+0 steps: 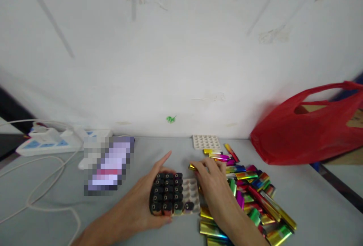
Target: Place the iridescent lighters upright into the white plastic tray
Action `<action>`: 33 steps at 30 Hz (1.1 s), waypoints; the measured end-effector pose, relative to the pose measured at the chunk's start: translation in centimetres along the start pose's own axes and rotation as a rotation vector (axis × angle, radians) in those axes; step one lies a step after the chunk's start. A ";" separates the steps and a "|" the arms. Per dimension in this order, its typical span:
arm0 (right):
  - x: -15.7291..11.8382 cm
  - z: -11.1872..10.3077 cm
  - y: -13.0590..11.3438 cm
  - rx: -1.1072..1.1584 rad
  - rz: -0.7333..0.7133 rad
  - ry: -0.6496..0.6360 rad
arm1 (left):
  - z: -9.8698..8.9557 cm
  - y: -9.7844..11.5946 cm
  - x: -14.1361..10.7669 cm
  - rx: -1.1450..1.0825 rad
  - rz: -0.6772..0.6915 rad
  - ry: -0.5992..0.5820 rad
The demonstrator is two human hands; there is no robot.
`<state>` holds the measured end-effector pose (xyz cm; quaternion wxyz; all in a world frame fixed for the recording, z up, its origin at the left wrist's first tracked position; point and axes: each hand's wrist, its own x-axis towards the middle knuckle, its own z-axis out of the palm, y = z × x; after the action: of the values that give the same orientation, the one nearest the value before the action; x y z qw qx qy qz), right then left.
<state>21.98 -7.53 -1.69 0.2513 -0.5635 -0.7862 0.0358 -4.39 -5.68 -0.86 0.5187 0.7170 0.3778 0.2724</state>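
Observation:
A pale tray (194,193) with round slots stands on the table, its left part filled with several upright lighters (167,191) whose black tops face up. My left hand (147,197) is wrapped round the left side of these, thumb and fingers on opposite sides, forefinger stretched out. Just beyond the tray's back right corner, my right hand (211,180) pinches a gold lighter (192,167) between its fingertips. Under and beside my right forearm lies a loose pile of shiny coloured lighters (246,198).
Near the wall lies another slotted tray (206,142). A red plastic bag (306,129) stands at the right. On the left are a blurred-out phone (112,164), a power strip (53,142) and white cables (31,189).

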 end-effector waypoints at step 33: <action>0.9 -2.4 -3.4 1.622 0.759 -0.039 | 0.0 0.5 -0.1 -0.066 0.008 -0.061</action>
<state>19.92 -8.50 1.89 0.5302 -0.4339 -0.2841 0.6708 -4.35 -5.85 -0.36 0.5525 0.7088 0.3497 0.2645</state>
